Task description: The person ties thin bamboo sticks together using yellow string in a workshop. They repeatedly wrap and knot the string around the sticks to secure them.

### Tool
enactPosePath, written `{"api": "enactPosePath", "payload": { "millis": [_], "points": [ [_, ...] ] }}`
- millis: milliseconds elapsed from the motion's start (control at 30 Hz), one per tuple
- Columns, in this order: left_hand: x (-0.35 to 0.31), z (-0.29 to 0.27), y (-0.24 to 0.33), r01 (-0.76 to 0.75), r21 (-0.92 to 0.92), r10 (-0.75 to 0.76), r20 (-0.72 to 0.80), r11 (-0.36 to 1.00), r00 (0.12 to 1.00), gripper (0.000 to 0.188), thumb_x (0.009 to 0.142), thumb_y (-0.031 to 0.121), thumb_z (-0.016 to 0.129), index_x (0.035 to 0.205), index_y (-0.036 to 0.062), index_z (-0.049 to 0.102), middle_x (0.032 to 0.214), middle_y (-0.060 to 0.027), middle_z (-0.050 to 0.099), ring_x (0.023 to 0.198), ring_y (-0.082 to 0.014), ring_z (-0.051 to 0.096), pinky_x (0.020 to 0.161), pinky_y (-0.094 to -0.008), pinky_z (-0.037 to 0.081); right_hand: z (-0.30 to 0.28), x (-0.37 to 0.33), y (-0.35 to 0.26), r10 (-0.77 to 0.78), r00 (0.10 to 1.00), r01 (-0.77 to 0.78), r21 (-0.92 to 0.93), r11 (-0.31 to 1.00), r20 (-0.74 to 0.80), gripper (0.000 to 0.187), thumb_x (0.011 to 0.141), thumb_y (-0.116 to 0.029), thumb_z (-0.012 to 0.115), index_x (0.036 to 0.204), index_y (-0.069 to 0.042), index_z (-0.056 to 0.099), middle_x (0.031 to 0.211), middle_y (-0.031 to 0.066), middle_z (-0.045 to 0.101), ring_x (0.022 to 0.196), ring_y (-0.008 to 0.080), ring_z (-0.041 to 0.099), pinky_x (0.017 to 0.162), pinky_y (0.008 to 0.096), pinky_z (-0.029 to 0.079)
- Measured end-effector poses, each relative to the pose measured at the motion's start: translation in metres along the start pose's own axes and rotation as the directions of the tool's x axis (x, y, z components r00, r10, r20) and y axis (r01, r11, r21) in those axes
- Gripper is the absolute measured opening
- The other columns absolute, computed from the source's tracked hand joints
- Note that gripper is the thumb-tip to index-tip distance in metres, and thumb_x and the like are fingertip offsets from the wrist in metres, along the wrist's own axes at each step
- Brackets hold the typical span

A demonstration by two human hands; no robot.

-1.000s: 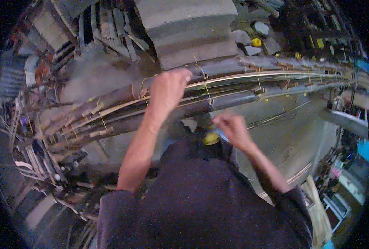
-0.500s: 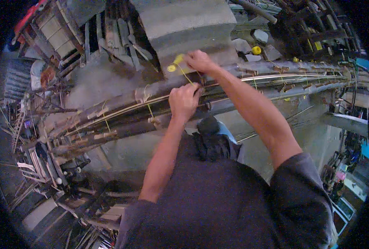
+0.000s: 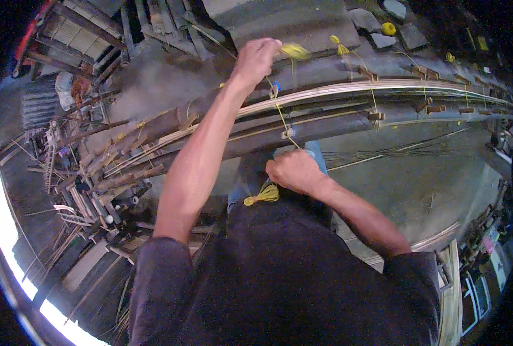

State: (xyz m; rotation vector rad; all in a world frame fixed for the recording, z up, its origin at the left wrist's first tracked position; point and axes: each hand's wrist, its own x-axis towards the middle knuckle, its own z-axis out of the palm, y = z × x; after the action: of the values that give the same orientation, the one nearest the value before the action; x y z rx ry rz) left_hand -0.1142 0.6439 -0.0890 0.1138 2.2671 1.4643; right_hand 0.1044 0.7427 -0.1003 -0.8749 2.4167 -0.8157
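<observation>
My left hand (image 3: 258, 57) reaches past the far pole, its fingers closed on thin yellow cord, with a blurred yellow hank (image 3: 295, 52) beside it. Closer to my body, my right hand (image 3: 297, 171) is closed round yellow cord too. Beneath it hangs another yellow hank (image 3: 263, 195). Between the hands the cord (image 3: 283, 118) slants across a bundle of long pale strips (image 3: 325, 89). The strips lie lengthwise between the far dark pole (image 3: 320, 70) and the near dark pole (image 3: 340, 126). Small blue bits (image 3: 275, 89) sit where the cord crosses.
Wooden pegs (image 3: 376, 116) and further yellow ties line both poles to the right. Beyond stand a concrete block (image 3: 285, 23), stones (image 3: 365, 21) and a yellow ball-like thing (image 3: 388, 29). Stacked poles and timber (image 3: 98, 202) crowd the left. Thin rods (image 3: 395, 151) lie on the floor.
My left hand has moved from the strips to beyond the far pole. My right hand has come back from beyond it to near my body. The view has shifted.
</observation>
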Motion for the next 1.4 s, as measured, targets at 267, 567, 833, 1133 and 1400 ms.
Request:
{"api": "enactPosePath", "payload": {
  "millis": [267,567,833,1133,1400],
  "points": [
    [-0.004,-0.150,-0.030,-0.265,0.533,0.276,0.061,0.803,0.959,0.042,0.093,0.043,0.052,0.112,0.0084,0.065,0.101,-0.0151,0.069,0.097,-0.0319,0.065,0.084,-0.0402,0.049,-0.021,-0.024,-0.082,0.303,0.942,-0.130,0.678,0.724,-0.143,0.048,0.084,-0.009,0.065,0.128,-0.010,0.046,0.096,0.0084,0.062,0.089,0.0220,0.061,0.079,0.0330,0.051],
    [-0.173,-0.174,-0.082,-0.285,0.440,0.295,0.046,0.852,0.954,0.025,0.090,0.024,0.057,0.108,0.0074,0.066,0.106,-0.0154,0.068,0.099,-0.0355,0.063,0.089,-0.0419,0.049,-0.043,0.077,-0.157,0.337,0.878,-0.229,0.321,0.919,-0.341,0.013,0.090,-0.013,0.059,0.093,-0.005,0.069,0.082,0.0132,0.064,0.079,0.0225,0.064,0.073,0.0366,0.051],
    [-0.180,-0.132,-0.109,-0.263,0.695,0.503,-0.162,0.669,0.849,0.020,0.084,0.030,0.064,0.078,0.0115,0.068,0.069,-0.0092,0.066,0.066,-0.0263,0.065,0.059,-0.0390,0.048,-0.149,0.283,-0.124,0.158,0.936,-0.180,-0.042,0.983,-0.315,0.039,0.093,-0.036,0.049,0.100,-0.002,0.067,0.099,0.0166,0.069,0.090,0.0397,0.065,0.079,0.0470,0.051],
    [-0.177,-0.136,-0.129,-0.253,0.657,0.483,-0.193,0.710,0.854,0.022,0.085,0.031,0.064,0.075,0.0111,0.065,0.072,-0.0079,0.065,0.066,-0.0266,0.064,0.060,-0.0389,0.048,-0.076,0.166,-0.151,0.181,0.941,0.057,0.659,0.750,-0.287,0.019,0.086,-0.017,0.057,0.071,-0.005,0.057,0.069,0.0122,0.058,0.066,0.0257,0.059,0.066,0.0377,0.049],
    [-0.178,-0.148,-0.049,-0.372,0.009,0.371,-0.104,0.928,0.923,0.026,0.095,0.024,0.056,0.082,0.0028,0.065,0.070,-0.0100,0.063,0.064,-0.0183,0.062,0.061,-0.0330,0.046,-0.002,0.115,-0.121,-0.246,0.873,0.325,0.125,0.937,-0.422,0.020,0.066,-0.017,0.072,0.082,-0.010,0.062,0.086,0.0054,0.058,0.084,0.0306,0.059,0.073,0.0394,0.053]
  ]
}}
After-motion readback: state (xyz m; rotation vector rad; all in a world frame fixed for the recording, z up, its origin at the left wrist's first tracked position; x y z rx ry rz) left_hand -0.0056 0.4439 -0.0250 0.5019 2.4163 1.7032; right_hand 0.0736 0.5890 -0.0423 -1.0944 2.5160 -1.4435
